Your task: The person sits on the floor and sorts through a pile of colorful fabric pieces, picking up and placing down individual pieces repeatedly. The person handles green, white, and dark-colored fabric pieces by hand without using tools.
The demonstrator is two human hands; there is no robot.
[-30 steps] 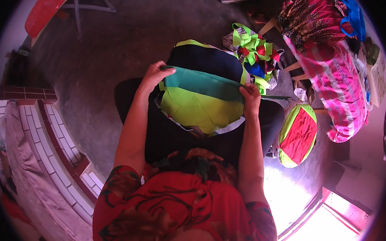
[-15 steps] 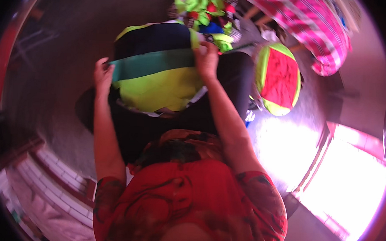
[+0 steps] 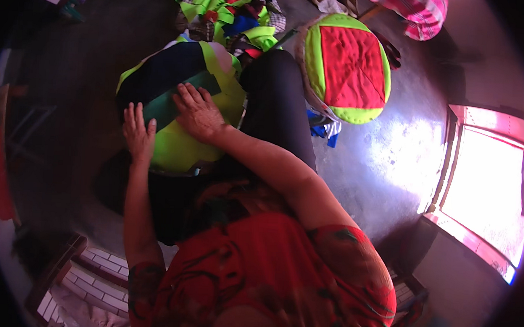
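Note:
A round patchwork cushion or cover [image 3: 180, 144] rests on my lap, with navy, teal and yellow-green bands of cloth. The teal strip [image 3: 164, 106] crosses its middle on a slant. Flat across that strip lies my right hand [image 3: 200, 114], its fingers stretched toward the upper left. At the cloth's left side, my left hand [image 3: 139, 134] has its fingers extended and its thumb apart, touching the strip's left end. Neither hand grips anything that I can see. The cloth's underside is hidden.
A heap of bright scraps [image 3: 231, 20] lies on the floor beyond my lap. To the right stands a round seat or cushion [image 3: 353, 67] with a red square on yellow-green. Pink checked cloth [image 3: 424, 15] hangs at the far right, near a bright doorway [image 3: 486, 187].
My right hand has left the cloth's right edge and now lies flat on the teal strip. My left hand's fingers have straightened onto the left side. The view has shifted.

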